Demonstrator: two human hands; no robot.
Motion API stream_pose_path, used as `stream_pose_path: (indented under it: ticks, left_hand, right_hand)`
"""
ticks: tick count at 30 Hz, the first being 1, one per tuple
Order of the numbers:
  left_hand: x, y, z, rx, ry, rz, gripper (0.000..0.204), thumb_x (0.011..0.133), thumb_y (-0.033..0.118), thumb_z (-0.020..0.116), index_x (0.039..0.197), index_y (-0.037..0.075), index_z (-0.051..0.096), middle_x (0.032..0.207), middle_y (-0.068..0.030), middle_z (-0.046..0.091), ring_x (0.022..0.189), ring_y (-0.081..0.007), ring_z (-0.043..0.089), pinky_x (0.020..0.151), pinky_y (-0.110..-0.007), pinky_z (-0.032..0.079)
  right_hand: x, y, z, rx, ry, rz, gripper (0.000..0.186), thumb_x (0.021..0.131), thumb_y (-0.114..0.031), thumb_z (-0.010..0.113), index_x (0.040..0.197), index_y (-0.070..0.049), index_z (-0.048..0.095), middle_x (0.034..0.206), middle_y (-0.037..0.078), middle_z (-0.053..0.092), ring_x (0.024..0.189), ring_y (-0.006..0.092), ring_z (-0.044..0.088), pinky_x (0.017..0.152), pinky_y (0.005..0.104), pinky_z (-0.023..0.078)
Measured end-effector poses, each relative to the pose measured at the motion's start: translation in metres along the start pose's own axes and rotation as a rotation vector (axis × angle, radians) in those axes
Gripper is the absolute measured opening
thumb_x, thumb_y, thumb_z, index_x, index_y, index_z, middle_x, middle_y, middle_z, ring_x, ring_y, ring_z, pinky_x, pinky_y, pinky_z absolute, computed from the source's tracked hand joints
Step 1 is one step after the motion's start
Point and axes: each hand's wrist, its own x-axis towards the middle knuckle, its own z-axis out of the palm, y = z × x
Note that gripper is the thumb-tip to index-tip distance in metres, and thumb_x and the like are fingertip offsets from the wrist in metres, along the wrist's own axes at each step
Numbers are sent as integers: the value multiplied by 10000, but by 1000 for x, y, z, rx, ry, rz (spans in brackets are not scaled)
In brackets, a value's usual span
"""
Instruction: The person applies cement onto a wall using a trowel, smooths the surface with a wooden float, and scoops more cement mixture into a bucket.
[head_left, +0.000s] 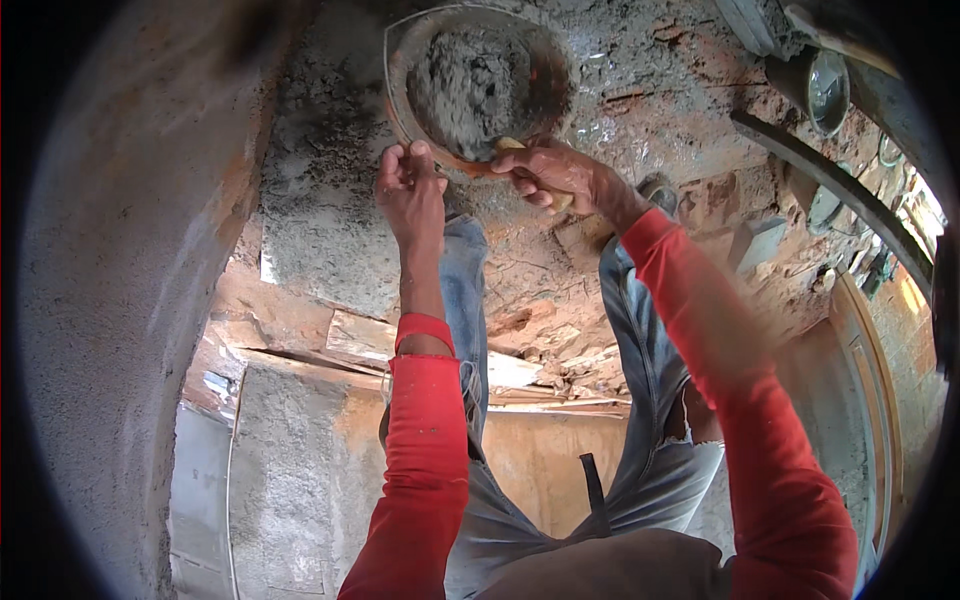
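Now | left hand (pixel 408 185) pinching pan (pixel 478 85) rim | right hand (pixel 552 175) clenched on trowel handle (pixel 512 146) — blade hidden | pan full of mortar (pixel 472 85) — wall (pixel 110 300) mostly rendered

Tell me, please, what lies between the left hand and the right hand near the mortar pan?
In the head view, only the near rim of the mortar pan lies between the left hand and the right hand, which grips a wooden handle.
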Motion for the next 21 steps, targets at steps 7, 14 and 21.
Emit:
stream_pose_path:
  ticks: [7, 14, 21]
  left_hand:
    - [-1, -13, -7, -33, 79, 65, 298, 1052, 319, 619, 969, 40, 554, 855, -1, 581, 751, -92, 532, 670, -298, 506]
    - [-8, -19, 28, -99, -10, -33, 273, 1037, 329, 649, 996, 84, 536, 980, -11, 583, 914, -131, 563, 865, -422, 546]
    - [-24, -7, 9, -207, 55, 41, 291, 1044, 281, 627, 922, 51, 496, 806, 14, 447, 728, -90, 487, 699, -346, 531]
  right_hand:
    - [-75, -33, 39, -648, 193, -417, 413, 1024, -422, 567, 870, -51, 659, 615, 38, 575, 492, 147, 572, 416, 345, 456]
    - [-10, -34, 13, -1875, 491, -226, 277, 988, -227, 569, 928, 32, 646, 752, 78, 671, 597, 202, 646, 501, 337, 589]
    - [-78, -86, 41, -1609, 476, -218, 419, 1004, -358, 543, 862, -7, 721, 826, 134, 723, 695, 271, 723, 646, 479, 606]
